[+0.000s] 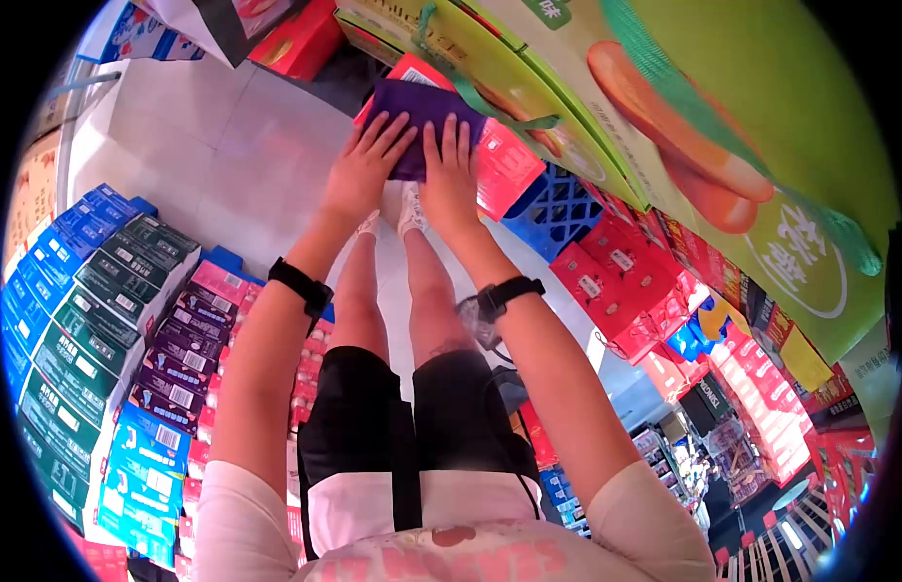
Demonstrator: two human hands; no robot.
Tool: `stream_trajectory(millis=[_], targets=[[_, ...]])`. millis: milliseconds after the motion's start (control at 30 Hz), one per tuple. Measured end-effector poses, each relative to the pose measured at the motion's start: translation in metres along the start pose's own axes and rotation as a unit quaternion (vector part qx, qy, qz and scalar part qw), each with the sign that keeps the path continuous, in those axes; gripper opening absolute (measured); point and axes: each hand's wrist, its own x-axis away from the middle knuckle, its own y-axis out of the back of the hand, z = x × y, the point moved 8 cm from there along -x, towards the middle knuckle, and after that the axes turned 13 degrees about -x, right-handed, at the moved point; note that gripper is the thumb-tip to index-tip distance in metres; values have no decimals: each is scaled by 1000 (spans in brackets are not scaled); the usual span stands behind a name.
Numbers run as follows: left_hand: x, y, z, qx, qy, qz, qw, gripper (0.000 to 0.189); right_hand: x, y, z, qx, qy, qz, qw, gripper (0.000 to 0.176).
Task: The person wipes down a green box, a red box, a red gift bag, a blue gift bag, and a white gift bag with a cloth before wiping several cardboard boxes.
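A dark purple folded cloth [417, 100] lies over a pinkish-red carton [507, 167] at the upper middle of the head view. On the cloth's left part rests my left hand [364, 173], with its fingers stretched out and slightly apart. Beside it, my right hand [448, 173] lies on the same cloth, fingers straight and pointing away from me. Both palms face down, and neither hand is wrapped round anything. The carton's printed side shows to the right of the cloth. Each wrist wears a black band.
Large green gift boxes [820, 107] with green ribbon handles stand close on the right. Below them are a blue plastic crate [558, 206] and red gift bags [606, 276]. Stacked dark green cartons [78, 354] and blue cartons [145, 475] line the left. Pale floor tiles [179, 136] run between.
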Motion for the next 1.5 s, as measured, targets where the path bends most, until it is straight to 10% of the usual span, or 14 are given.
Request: stream_trajectory(millis=[433, 900, 1333, 1500], targets=[[24, -28, -121, 32, -94, 30, 995, 49, 106, 23, -72, -39, -58, 50, 996, 69], [15, -13, -25, -66, -33, 19, 997, 53, 32, 3, -13, 9, 2, 56, 998, 69], [27, -29, -106, 96, -4, 70, 993, 54, 86, 28, -61, -15, -18, 83, 996, 73], [24, -22, -64, -44, 12, 43, 998, 55, 49, 21, -31, -52, 10, 53, 997, 75]])
